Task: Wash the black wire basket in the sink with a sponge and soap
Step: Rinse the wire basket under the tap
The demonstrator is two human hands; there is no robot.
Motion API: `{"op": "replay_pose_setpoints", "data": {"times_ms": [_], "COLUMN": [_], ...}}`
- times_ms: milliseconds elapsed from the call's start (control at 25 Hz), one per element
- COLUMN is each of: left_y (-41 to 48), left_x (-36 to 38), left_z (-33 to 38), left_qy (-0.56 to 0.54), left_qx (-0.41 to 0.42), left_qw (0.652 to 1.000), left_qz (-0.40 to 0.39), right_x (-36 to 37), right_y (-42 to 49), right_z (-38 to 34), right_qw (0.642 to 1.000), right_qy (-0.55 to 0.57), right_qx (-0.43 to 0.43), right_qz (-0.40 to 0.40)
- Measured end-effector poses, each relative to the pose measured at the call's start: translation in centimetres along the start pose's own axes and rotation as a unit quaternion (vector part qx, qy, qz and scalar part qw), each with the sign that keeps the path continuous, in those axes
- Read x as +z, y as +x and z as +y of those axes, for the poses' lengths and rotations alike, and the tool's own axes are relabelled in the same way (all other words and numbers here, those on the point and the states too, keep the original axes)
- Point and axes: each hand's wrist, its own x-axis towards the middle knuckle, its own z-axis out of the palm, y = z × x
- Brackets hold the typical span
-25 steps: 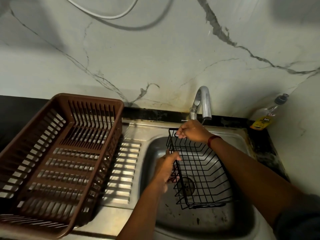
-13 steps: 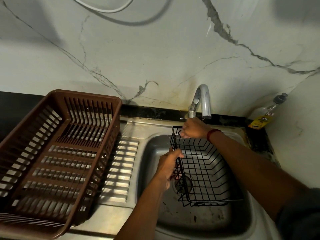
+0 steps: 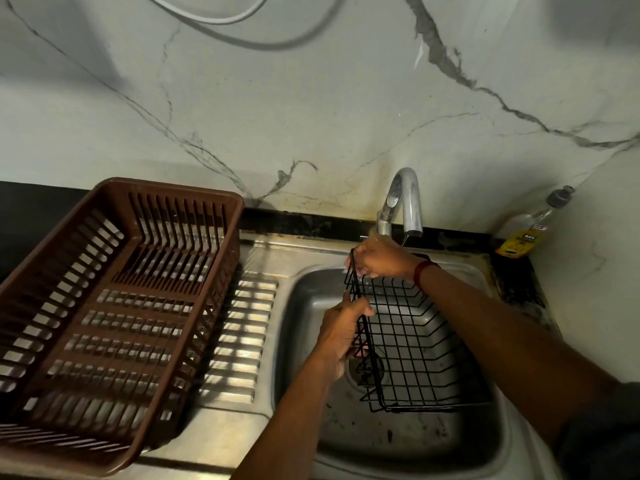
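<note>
Black wire basket [image 3: 408, 341]: I see it tilted inside the sink [image 3: 304, 344], over the drain, at 4 o'clock of my view.
Left hand [image 3: 341, 329]: fingers curled round the basket's rim wire on its 9 o'clock side.
Right hand [image 3: 377, 258]: fingers clasp the rim's 12 o'clock corner, just under the faucet [image 3: 403, 202].
Brown dish rack [image 3: 114, 306]: on the drainboard [image 3: 239, 341], at the sink's 9 o'clock.
Bottle [image 3: 526, 230]: yellow label, at the sink's 2 o'clock.

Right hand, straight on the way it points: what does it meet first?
The right hand, gripping the far corner of the black wire basket, points left across the sink rim. Probably the brown dish rack comes first; depth is unclear.
</note>
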Motion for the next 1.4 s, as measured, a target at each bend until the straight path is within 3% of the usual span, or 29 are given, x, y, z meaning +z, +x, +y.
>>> {"op": "replay_pose_setpoints", "data": {"times_ms": [240,360,560,680,800,960,1040,1200,1400], "left_y": [0.3,0.1,-0.6,-0.9,-0.8,-0.7,-0.7,-1.2,-2.0], "left_x": [-0.8,-1.2,-1.0,-1.4,-1.9,-2.5,-2.7,-2.3,-2.2], "left_z": [-0.3,0.0,0.2,0.7,0.4,-0.2,-0.4,-0.6,-0.4], "left_qy": [0.004,-0.001,0.013,0.006,-0.003,-0.028,-0.038,-0.034,-0.012], "left_qx": [-0.002,0.004,0.006,0.023,0.018,0.011,0.015,0.036,0.014], "left_qw": [1.0,1.0,1.0,0.999,0.999,0.998,0.998,0.996,0.998], "left_qz": [0.009,0.02,0.011,0.03,0.046,0.052,0.054,0.071,0.058], "right_x": [-0.1,0.1,1.3,1.9,2.3,2.2,3.2,4.7,4.4], "right_y": [-0.3,-1.0,-1.1,-1.3,-1.7,-3.2,-4.1,-4.2,-3.8], "right_z": [1.9,3.2,3.7,3.5,3.2,3.3,3.5,5.0,5.5], "right_qw": [0.994,0.979,0.996,0.983,0.979,0.928,0.912,0.95,0.962], "right_qy": [-0.102,-0.153,-0.06,-0.127,-0.068,-0.01,-0.002,0.086,0.169], "right_qx": [0.032,0.073,-0.041,-0.013,-0.049,-0.006,0.016,0.114,0.144], "right_qz": [0.028,0.115,0.054,0.134,0.187,0.372,0.409,0.278,0.159]}}
